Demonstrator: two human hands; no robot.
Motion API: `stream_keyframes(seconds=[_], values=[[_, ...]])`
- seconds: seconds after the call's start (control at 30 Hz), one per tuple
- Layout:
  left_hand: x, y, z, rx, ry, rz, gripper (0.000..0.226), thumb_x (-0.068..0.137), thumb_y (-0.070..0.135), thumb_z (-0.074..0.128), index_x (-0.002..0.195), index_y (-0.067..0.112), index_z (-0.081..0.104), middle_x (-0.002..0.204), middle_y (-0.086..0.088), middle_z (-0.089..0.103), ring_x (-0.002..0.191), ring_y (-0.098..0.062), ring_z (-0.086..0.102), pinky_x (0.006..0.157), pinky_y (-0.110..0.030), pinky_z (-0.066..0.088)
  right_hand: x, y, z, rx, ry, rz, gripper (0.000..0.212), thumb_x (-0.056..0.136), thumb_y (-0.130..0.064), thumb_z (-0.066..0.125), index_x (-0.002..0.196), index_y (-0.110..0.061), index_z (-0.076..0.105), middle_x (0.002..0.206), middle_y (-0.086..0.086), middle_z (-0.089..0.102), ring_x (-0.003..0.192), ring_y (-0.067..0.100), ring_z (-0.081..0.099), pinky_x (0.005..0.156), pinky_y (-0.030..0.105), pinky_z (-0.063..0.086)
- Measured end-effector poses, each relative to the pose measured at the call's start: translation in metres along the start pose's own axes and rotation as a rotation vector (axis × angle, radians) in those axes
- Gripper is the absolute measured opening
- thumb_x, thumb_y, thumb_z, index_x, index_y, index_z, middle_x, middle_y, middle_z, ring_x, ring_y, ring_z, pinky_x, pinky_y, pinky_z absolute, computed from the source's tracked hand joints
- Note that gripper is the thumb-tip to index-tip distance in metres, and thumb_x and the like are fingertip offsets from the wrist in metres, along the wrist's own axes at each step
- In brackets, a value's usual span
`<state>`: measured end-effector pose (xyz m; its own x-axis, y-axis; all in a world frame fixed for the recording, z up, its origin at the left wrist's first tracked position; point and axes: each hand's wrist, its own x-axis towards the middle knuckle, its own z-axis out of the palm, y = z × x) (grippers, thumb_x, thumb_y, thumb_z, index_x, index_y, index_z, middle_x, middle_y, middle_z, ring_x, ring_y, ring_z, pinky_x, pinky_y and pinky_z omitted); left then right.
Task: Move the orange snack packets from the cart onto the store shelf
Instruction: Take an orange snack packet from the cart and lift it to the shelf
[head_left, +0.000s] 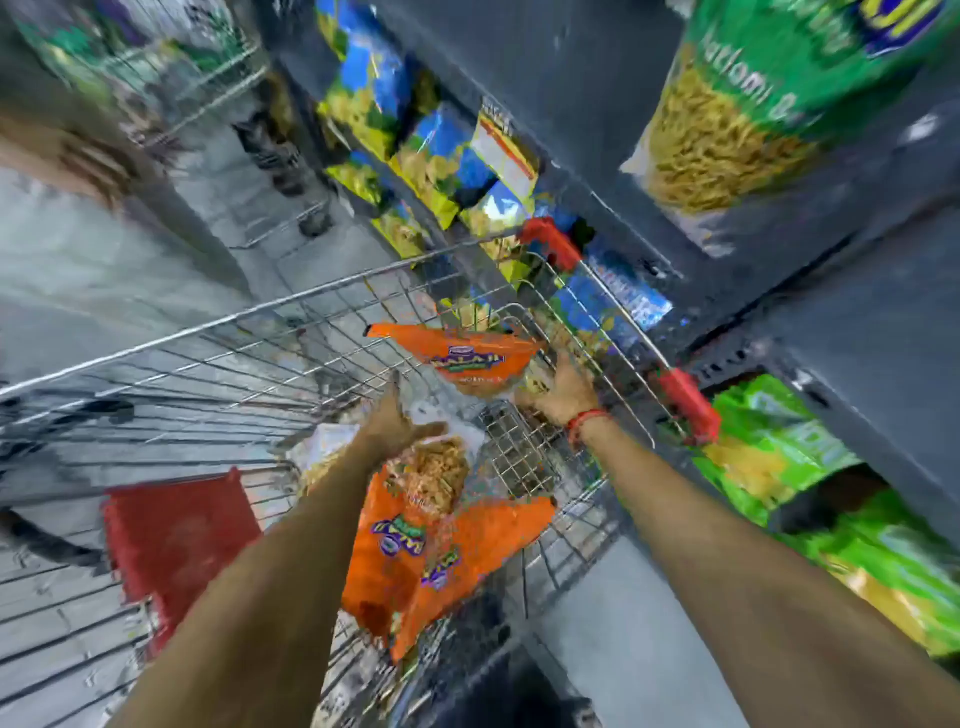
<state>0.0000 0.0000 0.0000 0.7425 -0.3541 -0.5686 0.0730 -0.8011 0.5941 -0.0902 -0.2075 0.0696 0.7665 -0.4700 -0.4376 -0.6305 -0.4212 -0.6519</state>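
The view is motion-blurred. A wire shopping cart (260, 312) fills the middle. One orange snack packet (457, 358) is lifted above the cart's child-seat end. My right hand (563, 387), with a red thread on the wrist, grips its right lower edge. My left hand (400, 421) is spread open just below and left of that packet, over the cart's contents. Beneath my left forearm, two more orange snack packets (415, 545) lie overlapping in the cart. The dark store shelf (857, 332) stands to the right of the cart.
Green packets (769, 452) fill the shelf at lower right, blue-and-yellow packets (431, 156) the far shelves, and a large green packet (753, 104) hangs top right. The cart has red handle grips (688, 400) and a red flap (176, 540). A person's blurred arm (62, 156) is at upper left.
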Motion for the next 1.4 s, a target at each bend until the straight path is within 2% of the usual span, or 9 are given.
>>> stream_keyframes(seconds=[0.2, 0.33, 0.67, 0.77, 0.9, 1.0, 1.1, 1.2, 1.4], values=[[0.051, 0.014, 0.013, -0.159, -0.025, 0.031, 0.077, 0.063, 0.02, 0.084, 0.124, -0.002, 0.043, 0.124, -0.029, 0.054, 0.107, -0.041, 0.058, 0.078, -0.043, 0.051, 0.045, 0.019, 0.016, 0.19, -0.087, -0.062, 0.059, 0.069, -0.002, 0.076, 0.123, -0.009, 0.053, 0.118, 0.013, 0.063, 0.096, 0.021, 0.056, 0.095, 0.029, 0.044], [0.059, 0.019, 0.021, -0.346, -0.05, -0.017, 0.069, 0.063, 0.011, 0.082, 0.12, -0.003, 0.046, 0.11, -0.024, 0.063, 0.08, -0.036, 0.065, 0.044, -0.02, 0.051, 0.053, 0.026, 0.019, 0.282, -0.126, -0.044, 0.049, 0.076, 0.004, 0.067, 0.123, -0.001, 0.053, 0.12, 0.016, 0.061, 0.1, 0.025, 0.061, 0.068, 0.002, 0.045], [-0.013, 0.04, 0.012, -0.525, 0.003, 0.116, 0.079, 0.062, 0.023, 0.084, 0.128, 0.011, 0.041, 0.127, -0.016, 0.058, 0.116, -0.032, 0.055, 0.104, -0.049, 0.042, 0.007, -0.005, -0.028, 0.382, 0.01, -0.1, 0.015, 0.066, -0.02, 0.08, 0.069, -0.024, 0.066, 0.085, 0.008, 0.072, 0.086, 0.026, 0.067, 0.087, 0.048, 0.053], [-0.046, 0.063, -0.006, -0.59, 0.017, 0.196, 0.073, 0.065, 0.023, 0.08, 0.127, 0.009, 0.044, 0.121, -0.013, 0.062, 0.111, -0.029, 0.06, 0.095, -0.037, 0.048, -0.014, -0.026, -0.055, 0.406, 0.025, -0.16, 0.012, 0.067, -0.028, 0.08, 0.067, -0.022, 0.069, 0.089, 0.017, 0.073, 0.087, 0.032, 0.068, 0.084, 0.052, 0.053], [-0.086, 0.094, -0.03, -0.688, 0.076, 0.269, 0.067, 0.061, 0.034, 0.077, 0.118, 0.014, 0.049, 0.102, 0.0, 0.068, 0.082, -0.008, 0.067, 0.079, -0.028, 0.052, -0.05, -0.046, -0.085, 0.566, 0.094, -0.24, 0.014, 0.072, -0.025, 0.077, 0.059, -0.024, 0.07, 0.07, 0.001, 0.073, 0.065, 0.008, 0.065, 0.07, 0.029, 0.055], [-0.117, 0.119, -0.039, -0.824, 0.121, 0.303, 0.046, 0.055, 0.038, 0.078, 0.095, 0.028, 0.058, 0.085, 0.007, 0.075, 0.069, -0.001, 0.069, 0.06, -0.02, 0.055, -0.081, -0.045, -0.101, 0.646, 0.008, -0.278, 0.01, 0.073, -0.015, 0.074, 0.08, -0.02, 0.069, 0.091, 0.007, 0.072, 0.071, -0.002, 0.065, 0.074, 0.024, 0.048], [-0.146, 0.151, -0.038, -0.867, 0.08, 0.405, 0.039, 0.059, 0.039, 0.074, 0.096, 0.032, 0.064, 0.089, 0.01, 0.076, 0.081, -0.009, 0.071, 0.066, -0.023, 0.057, -0.111, -0.025, -0.1, 0.598, -0.125, -0.291, 0.077, 0.055, -0.024, 0.087, 0.116, 0.008, 0.051, 0.117, 0.031, 0.059, 0.104, 0.039, 0.06, 0.083, 0.025, 0.048], [-0.17, 0.186, -0.025, -0.893, 0.065, 0.49, 0.054, 0.064, 0.035, 0.073, 0.113, 0.018, 0.057, 0.108, -0.007, 0.07, 0.094, -0.023, 0.068, 0.079, -0.035, 0.058, -0.141, -0.012, -0.107, 0.54, -0.125, -0.353, 0.062, 0.057, -0.012, 0.086, 0.113, -0.014, 0.059, 0.113, 0.005, 0.067, 0.109, 0.028, 0.062, 0.094, 0.034, 0.05], [-0.201, 0.243, 0.005, -0.744, -0.067, 0.587, 0.061, 0.048, 0.059, 0.08, 0.102, 0.035, 0.062, 0.097, 0.006, 0.076, 0.091, -0.017, 0.071, 0.068, -0.022, 0.057, -0.182, 0.024, -0.178, 0.586, 0.045, -0.405, 0.063, 0.044, -0.022, 0.091, 0.099, -0.036, 0.064, 0.098, -0.015, 0.073, 0.097, 0.006, 0.067, 0.077, 0.019, 0.054]])
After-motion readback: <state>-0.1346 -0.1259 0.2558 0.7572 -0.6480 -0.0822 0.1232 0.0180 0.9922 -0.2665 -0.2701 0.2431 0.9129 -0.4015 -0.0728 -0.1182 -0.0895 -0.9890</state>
